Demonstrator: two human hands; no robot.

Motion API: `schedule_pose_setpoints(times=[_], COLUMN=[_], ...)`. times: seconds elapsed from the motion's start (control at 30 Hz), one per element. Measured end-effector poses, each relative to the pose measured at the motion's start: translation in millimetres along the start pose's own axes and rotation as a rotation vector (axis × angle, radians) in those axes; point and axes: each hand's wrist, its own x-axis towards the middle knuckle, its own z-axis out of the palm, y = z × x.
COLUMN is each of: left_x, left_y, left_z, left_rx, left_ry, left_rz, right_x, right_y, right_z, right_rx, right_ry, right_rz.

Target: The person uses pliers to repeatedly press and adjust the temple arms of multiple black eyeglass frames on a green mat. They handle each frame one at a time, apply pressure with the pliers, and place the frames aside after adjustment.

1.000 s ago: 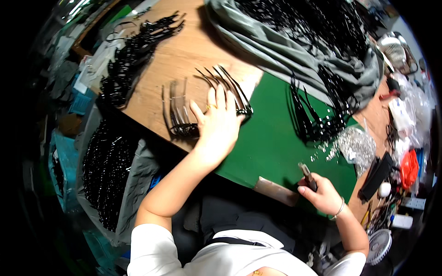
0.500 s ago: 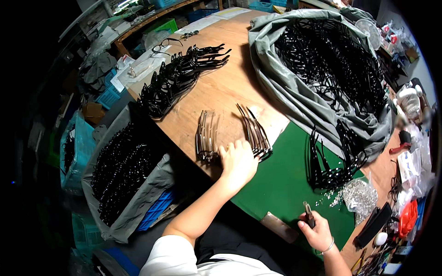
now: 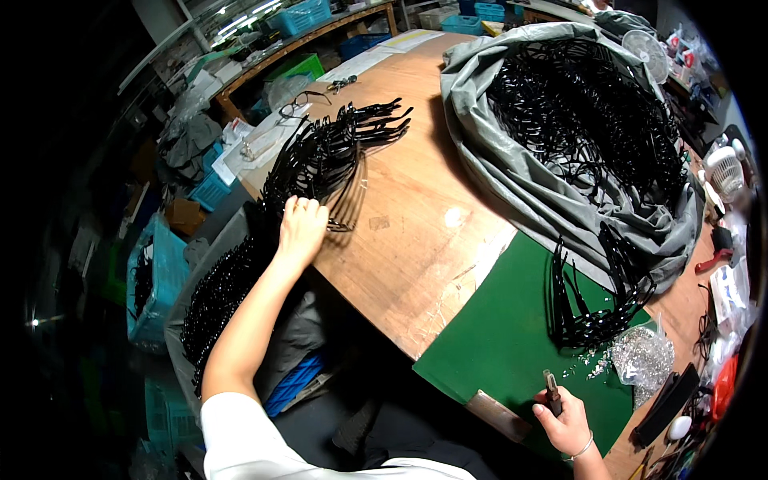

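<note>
My left hand (image 3: 302, 228) reaches out at the near end of a row of black eyeglass frames (image 3: 324, 152) on the wooden table. Its fingers are closed around the edge of a batch of eyeglass frames; the batch partly merges with the row behind it. Over the green mat (image 3: 496, 320), my right hand (image 3: 566, 424) grips a small hand tool (image 3: 551, 384) with a metal tip and dark handle; its exact kind is not clear. A few black eyeglass frames (image 3: 596, 320) stand on the mat near a bag of small shiny metal parts (image 3: 642, 354).
A large grey sack (image 3: 472, 120) full of black frames occupies the far right of the table. Another grey-lined container of black frames (image 3: 216, 312) sits below the table's left edge. A flat metal-looking block (image 3: 498, 416) lies at the mat's near edge. One pair of glasses (image 3: 304, 102) lies farther back.
My left hand has moved left and away from me, taking the batch of frames from mid-table to the row. My right hand still holds the tool at nearly the same spot. The view has shifted slightly.
</note>
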Motion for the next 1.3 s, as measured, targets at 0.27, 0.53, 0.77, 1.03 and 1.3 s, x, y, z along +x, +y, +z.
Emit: schedule_pose_setpoints(times=[0.27,0.53,0.77,1.03,1.3], left_x=[3,-5,108,142,133], left_y=[-44,-2,259,348,289], left_z=[55,11,-134,-137,-193], left_rx=[0.03,-0.067,-1.388,-1.499,-2.6], left_ry=[-0.089,-0.208,0.083,-0.58,-0.272], left_rz=[-0.034,-0.063,0.419,0.292,-0.177], right_x=[-1,-12,-1,8,-41], right_y=[16,22,35,53,45], right_z=[-7,-27,-33,-29,-49], right_rx=[-0.208,-0.185,-0.604,-0.956,-0.577], right_ry=[-0.029,-0.052,0.101,0.163,0.13], right_rz=[-0.054,-0.095,-0.226,-0.261,-0.175])
